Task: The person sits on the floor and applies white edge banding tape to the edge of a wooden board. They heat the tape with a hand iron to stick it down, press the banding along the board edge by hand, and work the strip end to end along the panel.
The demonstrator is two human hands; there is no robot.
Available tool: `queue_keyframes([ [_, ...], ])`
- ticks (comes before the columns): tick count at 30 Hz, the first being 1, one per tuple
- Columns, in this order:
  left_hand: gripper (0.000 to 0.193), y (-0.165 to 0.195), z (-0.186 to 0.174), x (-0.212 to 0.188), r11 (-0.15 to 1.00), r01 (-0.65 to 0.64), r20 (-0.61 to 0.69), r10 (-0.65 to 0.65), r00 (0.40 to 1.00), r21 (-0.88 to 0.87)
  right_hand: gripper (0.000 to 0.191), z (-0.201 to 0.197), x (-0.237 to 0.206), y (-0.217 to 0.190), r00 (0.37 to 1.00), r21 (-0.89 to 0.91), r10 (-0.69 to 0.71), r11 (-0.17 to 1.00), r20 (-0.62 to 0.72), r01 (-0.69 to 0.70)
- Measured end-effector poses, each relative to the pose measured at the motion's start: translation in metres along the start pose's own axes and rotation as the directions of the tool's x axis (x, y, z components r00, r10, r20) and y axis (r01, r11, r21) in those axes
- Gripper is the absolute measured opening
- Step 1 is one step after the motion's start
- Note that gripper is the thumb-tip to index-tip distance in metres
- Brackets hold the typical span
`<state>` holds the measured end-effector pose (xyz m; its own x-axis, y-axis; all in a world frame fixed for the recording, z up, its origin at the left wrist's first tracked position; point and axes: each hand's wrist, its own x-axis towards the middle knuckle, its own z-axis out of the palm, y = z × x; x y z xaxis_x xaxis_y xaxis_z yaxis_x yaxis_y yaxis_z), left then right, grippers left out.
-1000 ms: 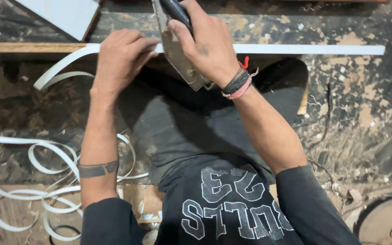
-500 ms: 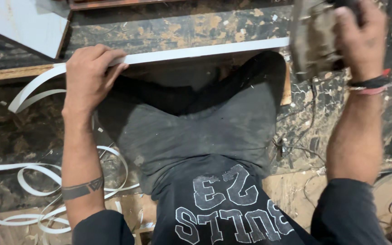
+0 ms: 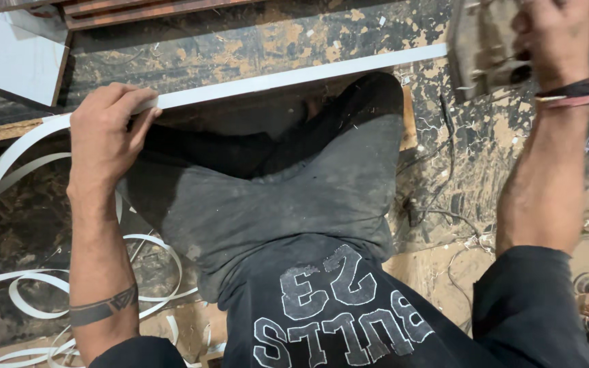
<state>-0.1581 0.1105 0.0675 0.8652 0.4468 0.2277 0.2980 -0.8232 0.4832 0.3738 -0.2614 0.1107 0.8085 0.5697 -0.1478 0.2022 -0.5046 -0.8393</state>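
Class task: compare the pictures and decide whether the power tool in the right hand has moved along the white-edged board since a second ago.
Yes. The power tool in the right hand has travelled rightward along the white-edged board, away from the left hand.

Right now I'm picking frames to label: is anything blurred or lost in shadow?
Head view: the right hand and the grey power tool it grips are motion-smeared; the left hand on the white edge strip is sharp; under the strip, deep shadow hides detail.
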Motion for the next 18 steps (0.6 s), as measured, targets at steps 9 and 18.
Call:
queue_keyframes([
  [9, 0.021, 0.000, -0.006, 0.002, 1.000, -0.021, -0.021, 0.022, 1.000, 0.009, 0.027, 0.185, -0.046, -0.113, 0.769, -0.108, -0.578, 0.776, 0.273, 0.622],
  [18, 0.022, -0.012, -0.018, -0.001, 1.000, -0.027, -0.089, 0.028, 0.996, 0.012, 0.028, 0.338, -0.101, -0.207, 0.713, -0.009, -0.620, 0.752, 0.328, 0.659],
])
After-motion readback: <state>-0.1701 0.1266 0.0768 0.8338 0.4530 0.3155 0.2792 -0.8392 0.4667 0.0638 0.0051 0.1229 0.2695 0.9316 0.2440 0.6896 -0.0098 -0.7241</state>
